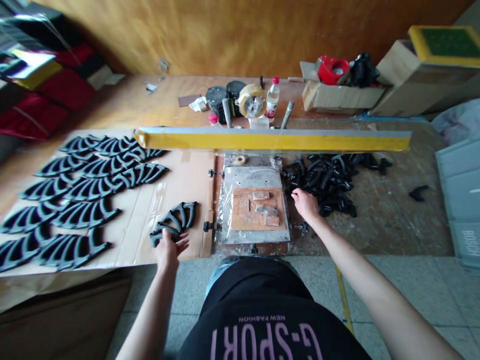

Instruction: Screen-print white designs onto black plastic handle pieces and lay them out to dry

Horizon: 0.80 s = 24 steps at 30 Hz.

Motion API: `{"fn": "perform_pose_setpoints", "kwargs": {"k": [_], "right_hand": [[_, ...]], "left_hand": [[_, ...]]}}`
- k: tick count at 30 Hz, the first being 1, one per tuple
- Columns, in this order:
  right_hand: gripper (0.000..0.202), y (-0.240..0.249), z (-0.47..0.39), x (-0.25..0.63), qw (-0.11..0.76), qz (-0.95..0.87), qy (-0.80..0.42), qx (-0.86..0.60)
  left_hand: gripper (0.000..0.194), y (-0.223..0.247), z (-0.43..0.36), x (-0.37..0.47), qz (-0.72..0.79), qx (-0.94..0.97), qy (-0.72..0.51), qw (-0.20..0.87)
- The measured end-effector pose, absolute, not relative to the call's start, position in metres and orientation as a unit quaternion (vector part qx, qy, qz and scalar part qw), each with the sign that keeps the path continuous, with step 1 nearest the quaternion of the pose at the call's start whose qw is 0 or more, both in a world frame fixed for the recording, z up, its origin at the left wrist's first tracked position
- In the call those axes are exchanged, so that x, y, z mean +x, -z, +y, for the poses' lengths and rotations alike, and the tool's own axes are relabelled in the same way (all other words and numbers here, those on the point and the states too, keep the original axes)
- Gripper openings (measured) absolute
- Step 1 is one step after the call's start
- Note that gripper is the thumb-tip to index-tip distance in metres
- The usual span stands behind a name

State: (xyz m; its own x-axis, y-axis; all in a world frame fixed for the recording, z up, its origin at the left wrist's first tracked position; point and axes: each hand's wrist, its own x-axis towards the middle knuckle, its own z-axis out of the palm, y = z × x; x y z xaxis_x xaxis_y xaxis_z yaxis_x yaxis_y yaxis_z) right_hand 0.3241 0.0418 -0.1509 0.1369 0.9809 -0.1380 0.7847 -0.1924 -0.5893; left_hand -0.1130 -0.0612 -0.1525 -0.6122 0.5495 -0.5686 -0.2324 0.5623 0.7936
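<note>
On the cardboard, my left hand [170, 250] grips a black curved handle-like piece [159, 236] between thumb and fingers, its other fingers partly stretched. That piece lies against a short fan of similar black curved pieces [180, 216]. At the right, my right hand [305, 204] is closed, fingertips pinched together, beside a loose heap of black curved pieces [330, 175]. What the right fingers hold, if anything, is too small to make out. Between the hands lies a metal plate [228, 200] bearing a wooden board [243, 220] with several small blocks.
Nested rows of black pieces [82, 215] cover the left cardboard. A long yellow-and-grey bar [273, 140] crosses above the plate. Behind it are black tubs [216, 97], a tape roll [252, 100] and a bottle [273, 97]. A grey crate [459, 200] stands right.
</note>
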Motion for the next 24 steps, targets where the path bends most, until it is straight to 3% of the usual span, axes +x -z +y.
{"fn": "perform_pose_setpoints", "kwargs": {"k": [3,6,12,17,21,24], "right_hand": [[0.025,0.168,0.055,0.346,0.199,-0.476,-0.381,-0.767],[0.035,0.173,0.049,0.348,0.221,-0.439,-0.421,-0.763],[0.017,0.151,0.019,0.334,0.242,-0.502,-0.423,-0.714],[0.050,0.125,0.016,0.282,0.131,-0.817,-0.201,-0.524],[0.046,0.120,0.028,0.258,0.038,-0.888,-0.110,-0.444],[0.043,0.122,0.031,0.255,0.033,-0.892,-0.079,-0.444]], "left_hand": [[0.041,0.168,-0.064,-0.155,0.842,0.095,-0.344,0.405],[0.047,0.173,-0.060,-0.174,0.869,0.145,-0.247,0.404],[0.044,0.156,-0.041,-0.186,0.874,0.221,-0.148,0.406],[0.047,0.086,0.018,-0.117,0.733,0.411,-0.365,0.400],[0.052,0.008,0.066,-0.037,0.567,0.463,-0.556,0.392],[0.057,-0.027,0.078,0.000,0.496,0.464,-0.595,0.430]]}}
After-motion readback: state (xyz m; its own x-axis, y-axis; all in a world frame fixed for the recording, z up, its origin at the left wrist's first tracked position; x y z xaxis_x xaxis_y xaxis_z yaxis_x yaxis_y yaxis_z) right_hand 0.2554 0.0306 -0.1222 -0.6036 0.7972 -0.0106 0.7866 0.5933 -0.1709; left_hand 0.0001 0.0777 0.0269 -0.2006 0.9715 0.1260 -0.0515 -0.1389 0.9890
